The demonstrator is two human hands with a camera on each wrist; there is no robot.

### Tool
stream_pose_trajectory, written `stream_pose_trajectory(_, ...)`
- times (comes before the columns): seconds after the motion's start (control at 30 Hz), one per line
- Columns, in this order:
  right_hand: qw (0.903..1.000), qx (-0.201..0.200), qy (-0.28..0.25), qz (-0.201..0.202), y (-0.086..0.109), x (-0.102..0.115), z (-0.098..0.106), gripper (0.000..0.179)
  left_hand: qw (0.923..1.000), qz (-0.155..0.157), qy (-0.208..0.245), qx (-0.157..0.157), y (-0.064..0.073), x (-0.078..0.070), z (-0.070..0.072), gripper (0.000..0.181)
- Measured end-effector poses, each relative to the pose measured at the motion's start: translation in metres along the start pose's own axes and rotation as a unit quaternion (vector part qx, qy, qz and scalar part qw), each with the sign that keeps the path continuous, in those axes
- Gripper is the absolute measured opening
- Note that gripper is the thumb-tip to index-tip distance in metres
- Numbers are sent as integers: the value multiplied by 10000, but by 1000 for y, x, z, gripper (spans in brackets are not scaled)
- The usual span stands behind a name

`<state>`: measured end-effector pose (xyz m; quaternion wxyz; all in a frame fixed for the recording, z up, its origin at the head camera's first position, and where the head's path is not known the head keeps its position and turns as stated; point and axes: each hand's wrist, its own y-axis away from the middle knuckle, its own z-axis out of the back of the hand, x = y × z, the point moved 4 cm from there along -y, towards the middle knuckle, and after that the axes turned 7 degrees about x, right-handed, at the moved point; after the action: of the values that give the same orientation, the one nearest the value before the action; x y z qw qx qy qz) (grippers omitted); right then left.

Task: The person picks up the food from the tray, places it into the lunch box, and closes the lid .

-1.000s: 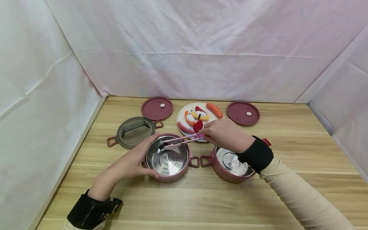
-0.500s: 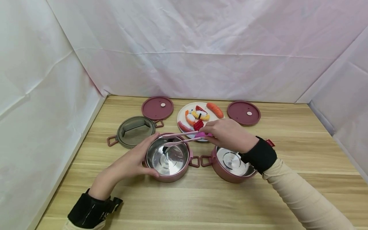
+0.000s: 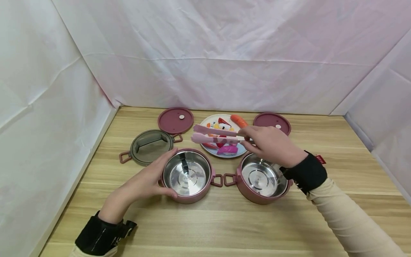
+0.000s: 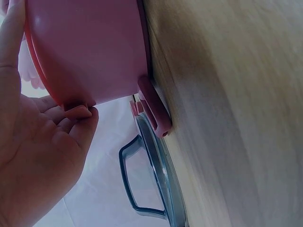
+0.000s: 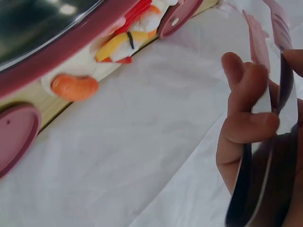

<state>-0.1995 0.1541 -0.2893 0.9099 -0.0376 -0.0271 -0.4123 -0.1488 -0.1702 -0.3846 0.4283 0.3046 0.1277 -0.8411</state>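
Note:
My left hand (image 3: 151,175) grips the left side of a dusty-pink pot (image 3: 192,200), thumb at the front and fingers round the back. In the left wrist view, curled fingers sit at a small lug under the rim of the pot (image 4: 90,42). My right hand (image 3: 273,142) holds pink-tipped tongs (image 3: 208,139), spread a little, with nothing between their tips. They hover over the front of a white plate (image 3: 242,151) of toy food. On it lie a magenta piece (image 3: 227,150), an orange sausage (image 3: 239,121) and several toy sushi pieces, partly hidden by the tongs.
A second pink pot (image 3: 253,198) stands at the right, partly under my right wrist. Behind the left pot lies a glass lid (image 3: 151,148) with a handle. Two maroon lids (image 3: 173,123) flank the plate. White cloth (image 3: 205,82) walls enclose the wooden table.
My right hand has carried the tongs from over the left pot up and right to above the plate. The magenta piece now shows clearly on the plate. My left hand has stayed put.

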Motion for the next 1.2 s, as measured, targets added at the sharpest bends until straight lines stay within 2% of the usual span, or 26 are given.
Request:
stream_pose_trajectory(0.2,9995,131,-87,-269,11,-12,3,29,10000,11,4,8,1,0,0,127)
stream_pose_trajectory(0.33,9989,181,70,-429,18,-19,3,31,10000,7,2,12,1,0,0,127)
stream_pose_trajectory(0.67,9974,209,564,-397,33,-34,6,36,10000,1,4,30,0,-1,0,127)
stream_pose_trajectory(1.07,9895,969,602,-886,38,-50,0,31,10000,12,31,36,0,-2,1,127)
stream_pose_trajectory(1.2,9892,1011,571,-892,39,-52,-2,30,10000,11,17,24,0,-2,1,127)
